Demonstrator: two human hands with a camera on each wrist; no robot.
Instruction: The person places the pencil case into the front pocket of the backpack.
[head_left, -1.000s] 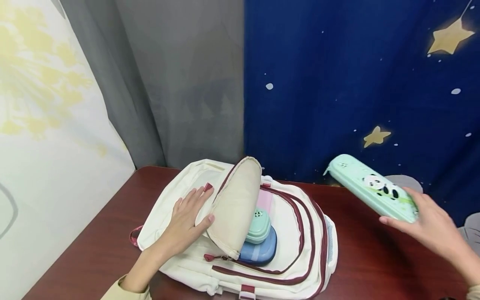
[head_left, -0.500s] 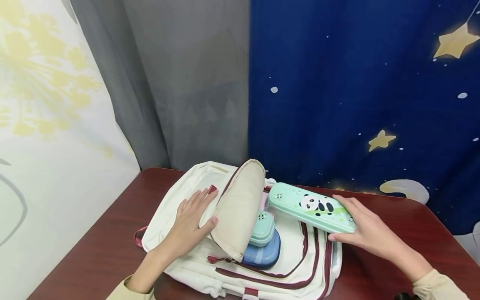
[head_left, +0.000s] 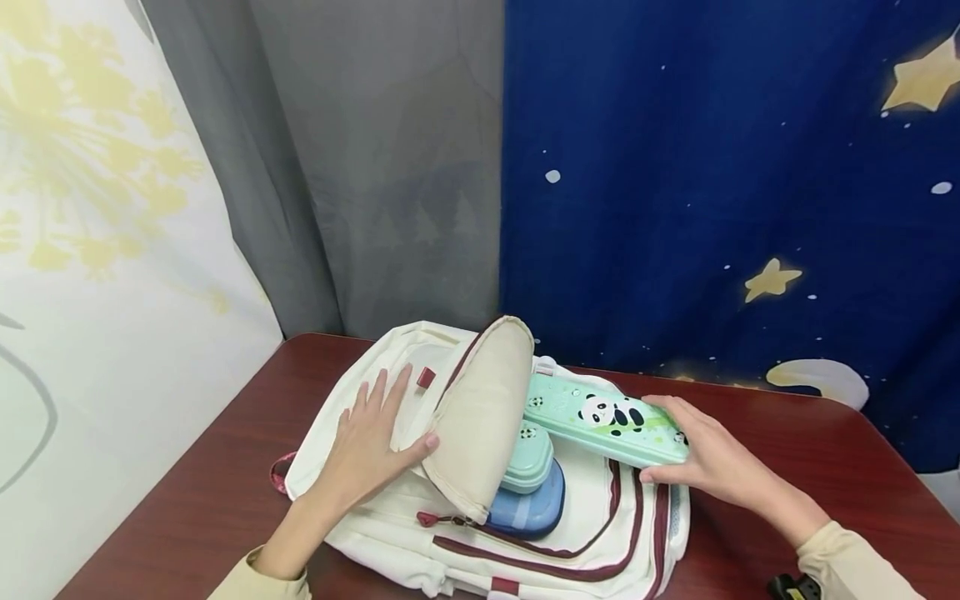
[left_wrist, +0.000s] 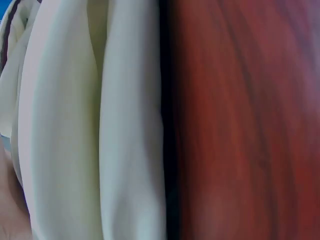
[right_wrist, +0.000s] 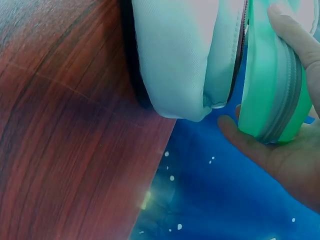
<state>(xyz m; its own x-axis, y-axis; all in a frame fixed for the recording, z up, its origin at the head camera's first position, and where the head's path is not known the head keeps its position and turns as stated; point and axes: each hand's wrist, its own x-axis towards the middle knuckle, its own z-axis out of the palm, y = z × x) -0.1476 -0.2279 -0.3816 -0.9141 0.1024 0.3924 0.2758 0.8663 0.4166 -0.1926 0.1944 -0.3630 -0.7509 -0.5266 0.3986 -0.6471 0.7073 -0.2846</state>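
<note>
A white backpack [head_left: 585, 508] with dark red zips lies flat, its front pocket flap [head_left: 480, 417] folded up and leftward. My left hand [head_left: 367, 454] rests fingers spread on the bag, thumb against the flap. My right hand [head_left: 708, 458] grips the right end of a mint-green panda pencil case [head_left: 566, 421], whose left end reaches the flap's edge over the pocket. In the right wrist view, thumb and fingers span the pencil case [right_wrist: 270, 80] on either side of its zip. Beside it in the pocket sit a small mint case [head_left: 528, 458] and a blue case [head_left: 528, 510], partly covered by the flap.
Under the bag is a dark red-brown wooden table [head_left: 225, 467]. Grey [head_left: 397, 167] and blue star-patterned curtains [head_left: 637, 208] hang behind its back edge, with a white patterned cloth [head_left: 112, 375] on the left. A black strap [head_left: 795, 587] shows near the right cuff.
My right hand has brought the panda pencil case from above the table on the right, leftward and down onto the open pocket. My left hand has stayed on the bag beside the flap.
</note>
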